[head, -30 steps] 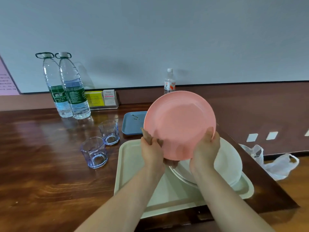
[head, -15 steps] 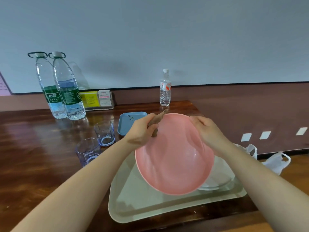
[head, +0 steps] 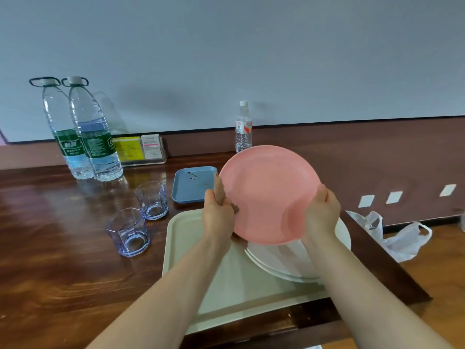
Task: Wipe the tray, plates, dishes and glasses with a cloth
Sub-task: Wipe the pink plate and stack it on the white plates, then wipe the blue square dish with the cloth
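A pink plate (head: 269,190) is held tilted up above the cream tray (head: 226,280), its hollow side facing me. My right hand (head: 320,212) grips its lower right rim. My left hand (head: 217,215) grips a small brownish cloth (head: 219,190) against the plate's left rim. Under the pink plate, white plates (head: 289,260) are stacked on the tray's right part. A blue dish (head: 191,185) with dark smears lies behind the tray. Two bluish glasses (head: 128,231) (head: 151,200) stand left of the tray.
Two large water bottles (head: 83,132) stand at the back left of the wooden counter (head: 57,248), with a small bottle (head: 243,127) by the wall and a card holder (head: 138,149) between them. A white plastic bag (head: 400,238) lies on the floor at right.
The plate went from facing me upright to tipped down over the tray with both hands at its far rim, and is now lifted and tilted up again, hands at its sides.
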{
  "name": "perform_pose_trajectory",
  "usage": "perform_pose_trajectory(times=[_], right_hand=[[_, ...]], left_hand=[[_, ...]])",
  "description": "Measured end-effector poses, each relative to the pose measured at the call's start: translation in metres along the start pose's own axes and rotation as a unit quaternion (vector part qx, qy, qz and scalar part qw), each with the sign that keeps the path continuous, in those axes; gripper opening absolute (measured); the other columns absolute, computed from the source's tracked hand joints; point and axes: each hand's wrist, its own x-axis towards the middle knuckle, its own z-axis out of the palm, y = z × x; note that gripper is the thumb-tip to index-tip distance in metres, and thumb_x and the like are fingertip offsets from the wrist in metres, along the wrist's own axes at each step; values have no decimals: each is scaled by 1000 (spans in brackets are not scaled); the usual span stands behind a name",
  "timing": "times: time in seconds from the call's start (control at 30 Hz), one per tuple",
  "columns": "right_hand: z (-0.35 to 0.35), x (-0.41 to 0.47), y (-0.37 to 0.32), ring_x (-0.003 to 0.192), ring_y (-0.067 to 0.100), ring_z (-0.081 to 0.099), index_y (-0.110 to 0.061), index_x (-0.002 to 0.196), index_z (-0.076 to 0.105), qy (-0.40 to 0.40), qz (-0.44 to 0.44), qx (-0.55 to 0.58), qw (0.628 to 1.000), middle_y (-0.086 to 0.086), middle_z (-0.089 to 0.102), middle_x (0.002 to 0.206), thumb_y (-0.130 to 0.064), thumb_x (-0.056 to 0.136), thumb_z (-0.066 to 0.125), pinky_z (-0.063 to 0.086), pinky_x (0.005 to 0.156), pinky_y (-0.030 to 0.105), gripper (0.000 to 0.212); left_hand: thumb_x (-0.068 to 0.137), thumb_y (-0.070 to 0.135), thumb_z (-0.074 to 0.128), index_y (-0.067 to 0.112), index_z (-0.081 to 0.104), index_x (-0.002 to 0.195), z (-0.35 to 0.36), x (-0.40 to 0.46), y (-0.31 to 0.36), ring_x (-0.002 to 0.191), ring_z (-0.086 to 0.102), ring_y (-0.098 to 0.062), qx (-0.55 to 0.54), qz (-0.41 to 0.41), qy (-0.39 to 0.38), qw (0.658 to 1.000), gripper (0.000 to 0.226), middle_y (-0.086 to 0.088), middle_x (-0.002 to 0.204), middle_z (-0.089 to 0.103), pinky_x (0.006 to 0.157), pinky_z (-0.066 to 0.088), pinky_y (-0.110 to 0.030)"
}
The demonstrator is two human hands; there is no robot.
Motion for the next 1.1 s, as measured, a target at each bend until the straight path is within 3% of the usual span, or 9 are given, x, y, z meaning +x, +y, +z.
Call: perform_pose_trajectory(times=[0.1,0.2,0.37,0.5,0.63,0.7,0.8,0.97,1.1], right_hand=[[8,-9,4,101,22,50,-6,122,54,57,38,81,994,4,54,107,-25,102,28,37,86,29,38],[9,-11,5,103,19,49,-8,126,53,90,48,111,989,3,54,111,-25,102,28,36,86,27,39],[-5,16,11,100,23,50,-5,125,52,104,62,100,988,13,56,123,-24,102,28,38,84,27,37],[-28,49,15,94,19,42,1,123,52,34,49,-16,998,8,49,104,-20,101,31,36,81,31,37],[-42,61,17,88,24,43,0,103,56,-77,-9,-149,986,11,50,91,-17,99,35,35,77,35,27],[-43,63,18,83,25,42,-1,89,52,-124,-32,-213,969,11,48,82,-15,97,36,31,73,33,23],[-44,69,17,88,25,44,-4,94,53,-169,-57,-286,942,9,51,91,-13,96,37,31,74,32,18],[-46,84,21,90,31,52,-8,85,61,-204,-113,-425,874,15,63,100,-9,92,47,37,72,31,16],[-48,87,18,85,27,57,-22,80,65,-218,-140,-501,826,8,67,94,-15,90,52,44,67,31,17]], left_hand=[[91,-8,35,11,40,100,12,-21,7,80,52,-21,-63,-41,-15,997,22,-2,85,49,50,49,-21],[90,-1,45,8,44,112,15,-25,3,99,56,-24,-35,-42,-47,997,24,-7,104,56,72,47,-29],[94,24,53,17,52,93,4,-23,1,100,60,-24,47,-58,-120,990,7,-7,103,63,93,48,-41],[97,21,50,14,58,95,-14,-15,-5,85,61,-19,-91,-111,-115,983,12,-5,90,64,81,50,-35],[98,27,45,14,61,102,-37,-4,-14,82,64,-16,-254,-212,-122,936,21,-5,95,68,72,51,-31],[99,28,44,13,62,102,-43,-4,-19,84,64,-18,-291,-247,-120,916,24,-6,96,68,73,50,-32],[98,26,44,10,63,95,-45,-7,-26,76,67,-18,-315,-268,-109,904,25,-8,87,71,67,55,-34],[100,20,41,6,61,85,-45,-12,-24,56,70,-18,-360,-272,-94,888,28,-9,66,72,83,44,-37],[99,22,43,6,63,89,-46,-13,-29,70,68,-21,-353,-279,-103,887,27,-10,70,73,78,48,-38]])
